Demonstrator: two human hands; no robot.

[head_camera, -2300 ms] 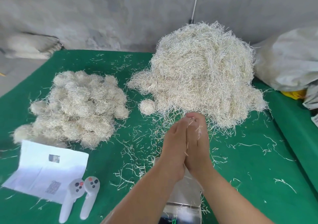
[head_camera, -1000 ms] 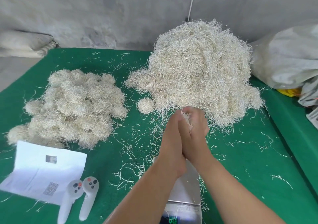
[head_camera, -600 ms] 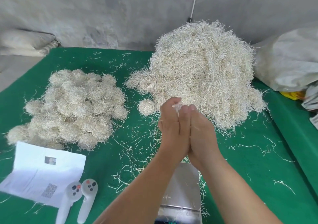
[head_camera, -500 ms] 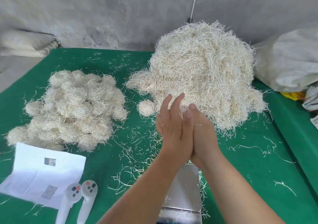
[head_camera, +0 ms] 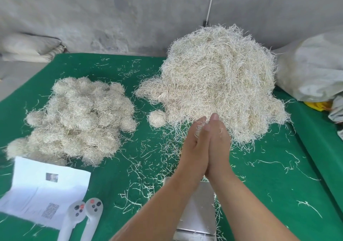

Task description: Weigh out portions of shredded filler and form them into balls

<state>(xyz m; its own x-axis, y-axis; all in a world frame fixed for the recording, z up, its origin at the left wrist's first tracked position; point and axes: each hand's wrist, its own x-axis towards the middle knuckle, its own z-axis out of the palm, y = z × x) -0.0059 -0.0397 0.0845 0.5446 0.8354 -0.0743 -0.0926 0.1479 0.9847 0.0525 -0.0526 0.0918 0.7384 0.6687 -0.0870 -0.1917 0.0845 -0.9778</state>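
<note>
The left hand (head_camera: 194, 146) and the right hand (head_camera: 217, 144) are pressed palm to palm above the green bench (head_camera: 269, 176), fingers straight and pointing away toward the loose pile. A small portion of shredded filler (head_camera: 199, 126) is sandwiched between the palms, with pale strands seen poking out near the fingertips; neither grip is curled, so the wad is pressed flat-handed, not clenched. How round the wad is cannot be told, since most of it is hidden by the hands.

Just beyond the fingertips, a large loose pile of filler (head_camera: 217, 77) is heaped at the back right of the bench. At its left foot, 1 finished ball (head_camera: 157, 118) is seen touching the pile's edge. Further left, well apart from the hands, a heap of finished balls (head_camera: 78, 118) is stacked. Stray strands are scattered over the cloth between the 2 heaps and around the hands.

Under the forearms, a metal scale (head_camera: 201, 211) is partly covered; its display is cut off at the lower edge. At the lower left, a white sheet of paper (head_camera: 44, 190) with printed codes is laid flat, and 2 white controllers (head_camera: 83, 216) are placed just beside it, overlapping its corner. A pale sack (head_camera: 311, 70) is slumped at the right edge of the bench.
</note>
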